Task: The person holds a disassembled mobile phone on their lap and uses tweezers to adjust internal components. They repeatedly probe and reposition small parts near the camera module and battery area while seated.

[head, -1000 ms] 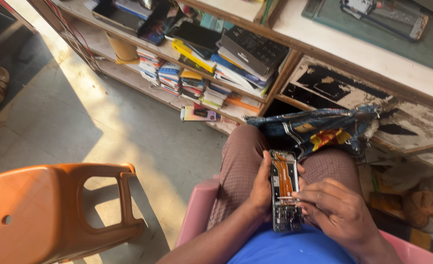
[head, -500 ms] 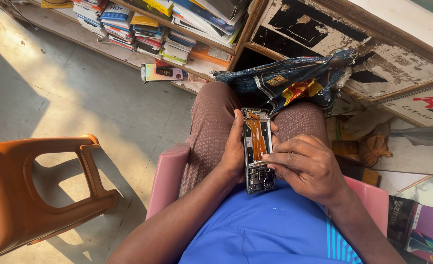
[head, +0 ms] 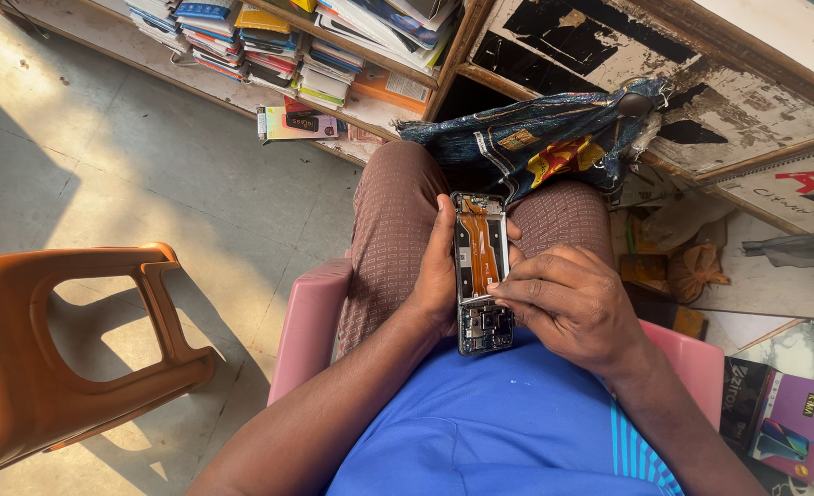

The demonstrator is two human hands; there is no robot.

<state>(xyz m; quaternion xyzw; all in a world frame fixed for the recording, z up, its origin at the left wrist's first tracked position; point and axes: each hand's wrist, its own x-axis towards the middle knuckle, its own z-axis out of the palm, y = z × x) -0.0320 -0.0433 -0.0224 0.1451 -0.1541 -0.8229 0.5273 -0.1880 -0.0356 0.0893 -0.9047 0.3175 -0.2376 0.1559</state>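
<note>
Over the lap, opened phone [head: 480, 273] gripped along its left edge by left hand [head: 436, 271], long axis pointing away from the body, right hand [head: 568, 308] fingertips pinched at mid-board.

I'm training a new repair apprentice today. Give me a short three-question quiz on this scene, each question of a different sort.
1. True or false: the opened phone lies flat on the floor.
2. Which hand presses its fingers on the phone's inside parts?
A. the left hand
B. the right hand
C. neither
3. Fill in: beside the person's pink seat stands an orange plastic ____.

Key:
1. False; both hands hold it over the lap.
2. B; the left hand grips the phone's edge.
3. chair
</note>
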